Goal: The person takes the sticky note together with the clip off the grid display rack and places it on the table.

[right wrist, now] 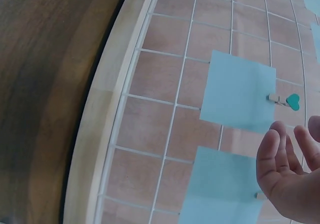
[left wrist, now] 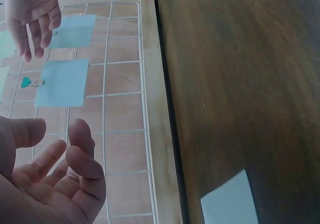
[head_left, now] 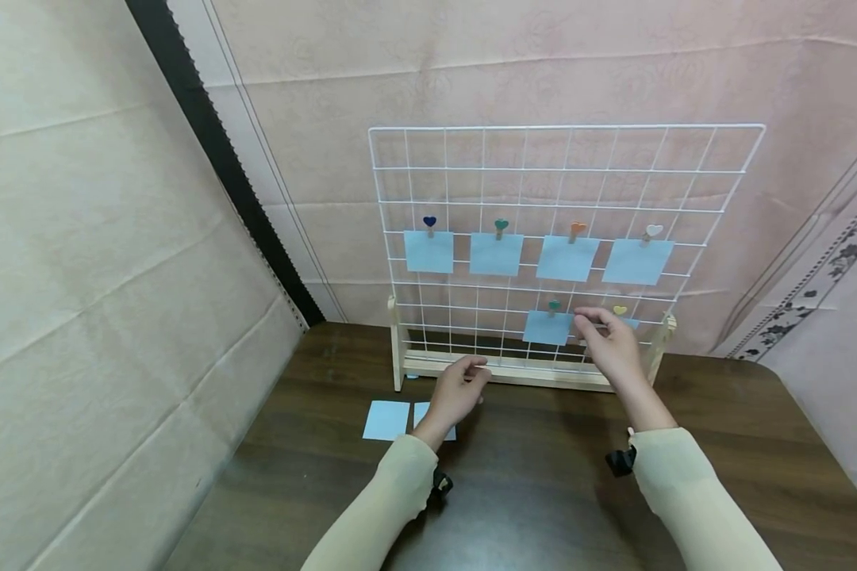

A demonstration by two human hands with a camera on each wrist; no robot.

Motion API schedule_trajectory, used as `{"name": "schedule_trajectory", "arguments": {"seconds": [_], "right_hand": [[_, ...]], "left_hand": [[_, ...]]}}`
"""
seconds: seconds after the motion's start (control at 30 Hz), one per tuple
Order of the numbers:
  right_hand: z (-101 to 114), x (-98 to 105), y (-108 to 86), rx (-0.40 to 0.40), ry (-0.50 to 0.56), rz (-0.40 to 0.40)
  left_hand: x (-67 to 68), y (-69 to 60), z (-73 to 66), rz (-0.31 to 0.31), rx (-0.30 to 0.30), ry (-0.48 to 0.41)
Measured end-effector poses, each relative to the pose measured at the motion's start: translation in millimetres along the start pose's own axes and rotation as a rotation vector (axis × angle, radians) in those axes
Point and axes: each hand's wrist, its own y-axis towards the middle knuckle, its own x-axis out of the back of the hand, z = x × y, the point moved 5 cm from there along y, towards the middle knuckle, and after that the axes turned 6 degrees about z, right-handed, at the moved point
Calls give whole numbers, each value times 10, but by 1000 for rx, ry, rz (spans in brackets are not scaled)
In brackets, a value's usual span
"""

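Observation:
A white wire grid stands upright in a pale wooden base. Several blue paper squares hang on it from small heart-topped clothespins. My right hand is raised before the lower row, fingers loosely bent and holding nothing. It is close to the paper with the green heart clothespin and partly covers the paper with the yellow heart clothespin. Lower and further left, my left hand hovers near the base with relaxed fingers, nothing held. In the left wrist view its thumb and fingertips stand apart.
Two loose blue squares lie on the dark wooden table: one in full view, the other partly under my left forearm. A bit of blue shows by the base's left foot. Pale cloth hangs behind and at the sides.

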Motion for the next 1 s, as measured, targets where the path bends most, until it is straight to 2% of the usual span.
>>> {"name": "schedule_trajectory", "arguments": {"seconds": [0.13, 0.37, 0.67, 1.0], "right_hand": [[34, -11, 59, 13, -7, -10], [74, -75, 122, 24, 6, 10], [94, -152, 199, 33, -10, 37], [132, -174, 247, 67, -79, 6]], "left_hand": [[-45, 49, -42, 40, -2, 3], [-177, 114, -106, 152, -31, 117], [-274, 230, -98, 162, -19, 35], [-347, 361, -141, 151, -36, 47]]}}
